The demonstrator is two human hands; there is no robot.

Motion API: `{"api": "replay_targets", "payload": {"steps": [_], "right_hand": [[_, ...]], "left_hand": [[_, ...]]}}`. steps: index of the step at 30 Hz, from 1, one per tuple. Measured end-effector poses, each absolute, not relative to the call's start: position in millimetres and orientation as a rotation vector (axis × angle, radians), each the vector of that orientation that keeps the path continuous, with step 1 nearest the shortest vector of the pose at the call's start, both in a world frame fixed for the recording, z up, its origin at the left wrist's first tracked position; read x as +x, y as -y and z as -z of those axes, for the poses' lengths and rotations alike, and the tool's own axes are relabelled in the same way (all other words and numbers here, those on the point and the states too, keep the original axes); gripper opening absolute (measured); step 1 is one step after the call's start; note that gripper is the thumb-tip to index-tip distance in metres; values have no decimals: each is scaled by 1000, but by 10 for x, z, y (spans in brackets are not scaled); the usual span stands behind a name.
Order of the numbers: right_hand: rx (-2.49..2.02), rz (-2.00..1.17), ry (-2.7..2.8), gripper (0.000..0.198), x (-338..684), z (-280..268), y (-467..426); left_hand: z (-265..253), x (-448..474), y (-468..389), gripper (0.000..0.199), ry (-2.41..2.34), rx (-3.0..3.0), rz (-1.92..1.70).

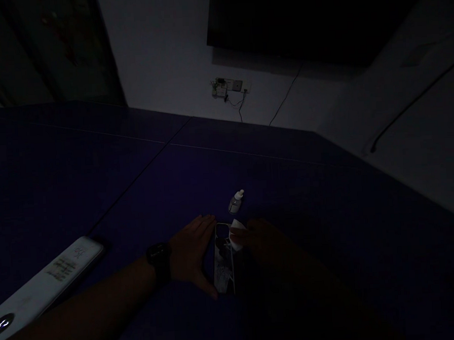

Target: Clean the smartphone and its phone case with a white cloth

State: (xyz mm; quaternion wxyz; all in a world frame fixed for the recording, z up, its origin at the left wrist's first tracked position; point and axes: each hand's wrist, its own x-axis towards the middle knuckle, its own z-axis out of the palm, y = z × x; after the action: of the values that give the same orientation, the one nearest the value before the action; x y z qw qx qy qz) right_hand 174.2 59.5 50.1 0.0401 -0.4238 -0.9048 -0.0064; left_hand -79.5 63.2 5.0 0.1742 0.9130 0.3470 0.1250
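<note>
Down on the dark blue table (329,225), both hands meet around a phone (223,264) that lies flat, its long side running away from the person. The left hand (193,250) rests palm down just beside the phone's left edge, fingers stretched out and loose, with the thumb touching the near corner; it steadies the phone rather than closing around it. A dark watch (158,260) sits on that wrist. The right hand (263,239) is in deep shadow at the phone's right side, and its fingers pinch a small white cloth (236,235) pressed against the upper part of the phone. How tightly those fingers curl cannot be made out in the gloom.

Just beyond the phone, a little farther from the person, a small dropper bottle (236,201) with a pale cap lies tilted on the table, near the cloth but not touching it. Well apart to the left, near the table's front edge, a long white remote control (46,281) lies at a slant, with printed markings on its far end and a round glowing button close to the near end.

Behind the table, a pale wall carries a power socket (228,86) with cables hanging from it, and a large dark screen (318,18) hangs above.
</note>
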Motion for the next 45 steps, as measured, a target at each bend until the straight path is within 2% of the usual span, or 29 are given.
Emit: {"api": "replay_targets", "payload": {"steps": [5,13,18,25,34,41,45], "right_hand": [[-1276,59,2832,44,1700,-425,-705],[-1251,-16,2912,30,1735,-459,-677],[-1208,57,2955,36,1754,-512,-680],[-986,-8,3035,38,1610,-423,-556],[-1160,22,3028,33,1660,-547,-594],[-1024,-1,3031,36,1584,-416,-640],[-1148,20,3039,32,1706,-538,-628]], "left_hand": [[-25,-805,-634,145,-970,2605,-388],[30,-824,-641,144,-932,2609,-447],[32,-824,-642,144,-945,2614,-449],[33,-824,-642,146,-968,2619,-407],[64,-837,-648,143,-933,2616,-484],[40,-831,-639,143,-937,2625,-466],[41,-835,-641,142,-930,2614,-465]]}}
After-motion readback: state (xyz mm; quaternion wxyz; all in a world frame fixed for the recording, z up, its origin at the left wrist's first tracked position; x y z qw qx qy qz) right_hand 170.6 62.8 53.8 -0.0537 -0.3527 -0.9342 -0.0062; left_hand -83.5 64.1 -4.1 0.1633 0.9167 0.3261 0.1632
